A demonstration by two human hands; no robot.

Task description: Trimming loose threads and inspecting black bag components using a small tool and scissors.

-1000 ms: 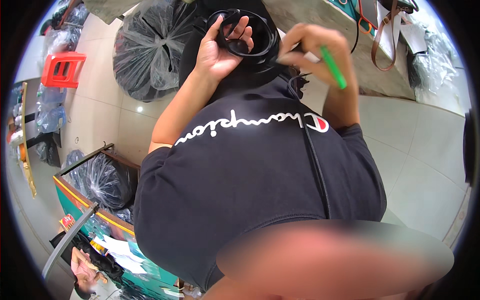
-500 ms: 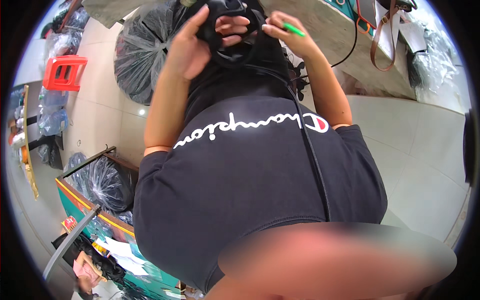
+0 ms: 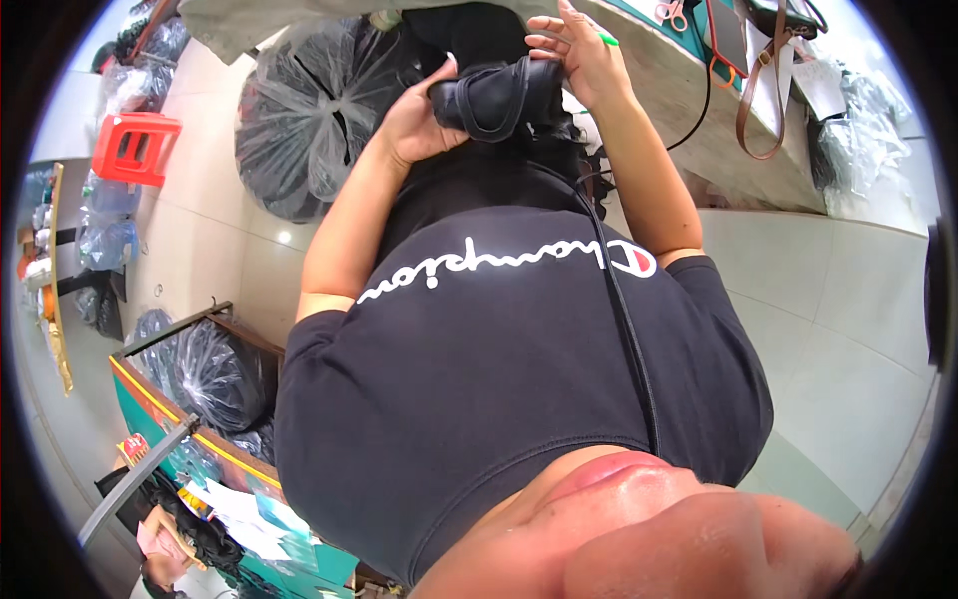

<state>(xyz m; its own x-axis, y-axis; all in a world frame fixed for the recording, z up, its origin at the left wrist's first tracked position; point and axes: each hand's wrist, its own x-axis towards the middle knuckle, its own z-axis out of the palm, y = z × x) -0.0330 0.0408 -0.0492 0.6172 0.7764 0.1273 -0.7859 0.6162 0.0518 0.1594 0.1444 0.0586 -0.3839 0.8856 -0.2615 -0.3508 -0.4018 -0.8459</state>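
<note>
A soft black piece (image 3: 489, 100) with a curved, stitched-looking flap is stretched between my hands above my lap; its exact kind I cannot make out. Its left end is gripped by my left hand (image 3: 422, 118), thumb up and fingers behind it. My right hand (image 3: 591, 62) is at the other end, fingers partly extended and touching the piece. A slim bright green tool (image 3: 608, 39) pokes out of that hand, mostly hidden by it.
A worktable (image 3: 689, 110) runs along the far right, carrying pink-handled scissors (image 3: 672, 13) and a brown strap (image 3: 763, 100). Plastic-wrapped black bundles (image 3: 309, 120) stand at the left near a red stool (image 3: 137, 148). Another person (image 3: 165, 544) is at the lower left.
The black piece has turned and closed up, so its round opening with fingers showing through is gone from sight. Both hands have shifted, and less of the green tool shows.
</note>
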